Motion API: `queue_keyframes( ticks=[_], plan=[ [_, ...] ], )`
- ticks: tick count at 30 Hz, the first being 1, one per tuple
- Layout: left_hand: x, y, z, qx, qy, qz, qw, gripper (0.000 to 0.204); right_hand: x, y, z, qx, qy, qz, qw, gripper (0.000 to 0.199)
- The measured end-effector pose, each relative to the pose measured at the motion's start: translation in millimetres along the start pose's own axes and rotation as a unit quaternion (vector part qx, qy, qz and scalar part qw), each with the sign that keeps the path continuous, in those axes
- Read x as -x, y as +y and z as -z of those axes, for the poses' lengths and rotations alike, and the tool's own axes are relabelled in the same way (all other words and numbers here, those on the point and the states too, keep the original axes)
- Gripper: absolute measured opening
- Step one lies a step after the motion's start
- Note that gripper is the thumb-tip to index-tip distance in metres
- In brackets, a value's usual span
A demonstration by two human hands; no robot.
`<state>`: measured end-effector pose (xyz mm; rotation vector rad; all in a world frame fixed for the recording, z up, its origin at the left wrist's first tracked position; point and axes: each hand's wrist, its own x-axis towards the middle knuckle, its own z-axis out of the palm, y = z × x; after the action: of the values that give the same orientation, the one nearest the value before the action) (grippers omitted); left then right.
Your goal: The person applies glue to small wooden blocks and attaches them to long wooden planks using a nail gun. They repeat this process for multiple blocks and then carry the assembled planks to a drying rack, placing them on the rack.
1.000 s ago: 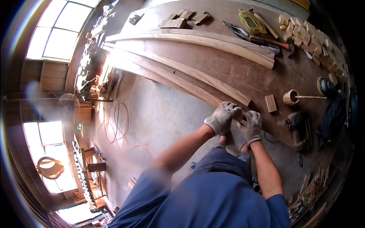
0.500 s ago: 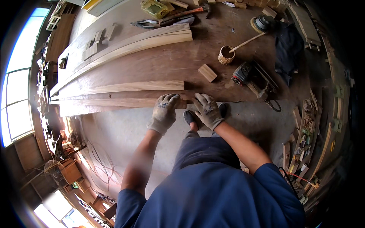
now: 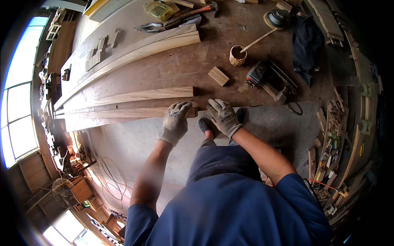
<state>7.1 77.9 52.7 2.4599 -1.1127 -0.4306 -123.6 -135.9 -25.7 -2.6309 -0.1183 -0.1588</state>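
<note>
My left hand (image 3: 175, 124), in a pale work glove, has its fingers bent over a wooden strip (image 3: 135, 112) lying along the bench's front edge, near that strip's right end. My right hand (image 3: 224, 118), gloved too, is just right of the strip's end at the bench edge. Its fingers are stretched out and nothing shows in them; the thumb points toward the strip. A second strip (image 3: 143, 95) lies parallel, a little farther in. Beyond both, long wooden pieces (image 3: 164, 45) rest side by side. A small wood block (image 3: 218, 76) lies beyond my right hand.
On the brown bench (image 3: 164, 67) stand a nail gun (image 3: 269, 82), a woven pot (image 3: 238, 56) with a stick in it, and a sander (image 3: 277, 19). Dark cloth (image 3: 305, 49) lies at right. A hammer (image 3: 193, 15) and small blocks (image 3: 96, 53) are farther back. Cables (image 3: 113, 178) cross the floor.
The view has shifted slightly, so the bench items appear farther left. My right fingertips sit a little farther from the strip's end. My left hand stays over the same strip.
</note>
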Motion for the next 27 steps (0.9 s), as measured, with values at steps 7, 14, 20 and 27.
queue_keyframes(
  ticks=[7, 14, 20, 27],
  plan=[
    [-0.6, 0.8, 0.5, -0.001, -0.003, -0.014, 1.000, 0.056, 1.0, -0.7, -0.4, 0.005, -0.002, -0.003, 1.000, 0.050],
    [-1.3, 3.6, 7.0, -0.035, -0.016, -0.023, 0.999, 0.060, 0.6, -1.0, -1.1, -0.001, -0.005, -0.009, 1.000, 0.049],
    [-9.5, 10.0, 13.4, -0.079, -0.067, -0.013, 0.995, 0.064, 6.4, 7.0, 32.9, -0.036, 0.047, -0.056, 0.997, 0.051],
    [-15.4, 2.4, 3.0, -0.112, -0.077, -0.033, 0.990, 0.055, 21.3, 85.6, 102.4, 0.135, 0.126, -0.218, 0.958, 0.072]
  ],
)
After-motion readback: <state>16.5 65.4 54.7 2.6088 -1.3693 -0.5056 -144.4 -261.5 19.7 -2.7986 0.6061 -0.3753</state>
